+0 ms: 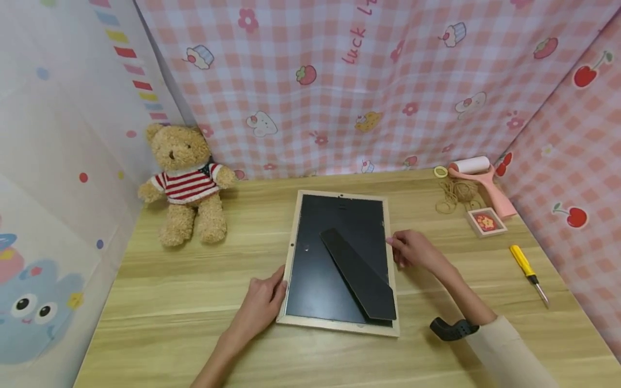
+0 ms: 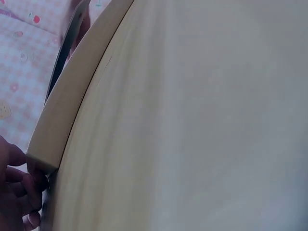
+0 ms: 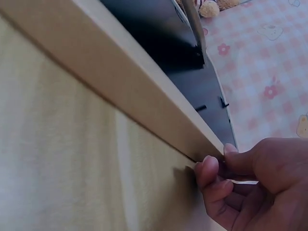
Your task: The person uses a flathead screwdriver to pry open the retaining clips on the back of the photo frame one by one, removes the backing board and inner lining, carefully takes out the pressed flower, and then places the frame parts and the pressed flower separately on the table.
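A picture frame (image 1: 310, 283) with a pale wooden border lies back side up on the wooden table. Slanting across its black backing is a black easel stand (image 1: 359, 277), hinged side toward the middle. My left hand (image 1: 259, 304) grips the left border near the lower corner; in the left wrist view its fingers (image 2: 31, 192) curl at the end of the wooden side. On the opposite border, my right hand (image 1: 414, 250) pinches the edge a little above mid-height. The right wrist view shows thumb and fingertips (image 3: 208, 169) at that wooden side, fingers bent under it.
A teddy bear (image 1: 194, 186) in a striped shirt sits at the back left. At the back right are a pink lint roller (image 1: 495, 194), twine (image 1: 461, 191), a yellow ring (image 1: 440, 172) and a small framed box (image 1: 487, 222). A yellow-handled screwdriver (image 1: 526, 264) lies at right.
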`<action>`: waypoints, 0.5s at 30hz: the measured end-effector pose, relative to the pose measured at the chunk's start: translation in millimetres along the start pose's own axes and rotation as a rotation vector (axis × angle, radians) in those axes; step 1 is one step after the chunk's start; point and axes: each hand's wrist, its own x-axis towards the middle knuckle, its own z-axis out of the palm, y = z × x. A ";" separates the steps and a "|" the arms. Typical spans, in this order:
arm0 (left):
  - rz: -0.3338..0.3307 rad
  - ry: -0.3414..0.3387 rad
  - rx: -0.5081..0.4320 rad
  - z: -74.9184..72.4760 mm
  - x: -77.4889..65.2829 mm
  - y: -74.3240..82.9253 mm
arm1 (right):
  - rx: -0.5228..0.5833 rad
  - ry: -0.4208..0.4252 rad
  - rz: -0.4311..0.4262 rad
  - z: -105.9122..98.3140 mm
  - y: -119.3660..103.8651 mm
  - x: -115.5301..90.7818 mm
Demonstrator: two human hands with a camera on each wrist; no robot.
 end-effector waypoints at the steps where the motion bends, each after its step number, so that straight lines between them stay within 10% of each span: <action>1: -0.008 -0.002 0.001 2.6 -3.3 0.1 | -0.023 0.009 -0.009 0.0 0.0 3.7; 15: -0.244 -0.053 -0.070 -3.4 -3.6 29.8 | -0.049 0.065 -0.151 7.9 44.5 38.4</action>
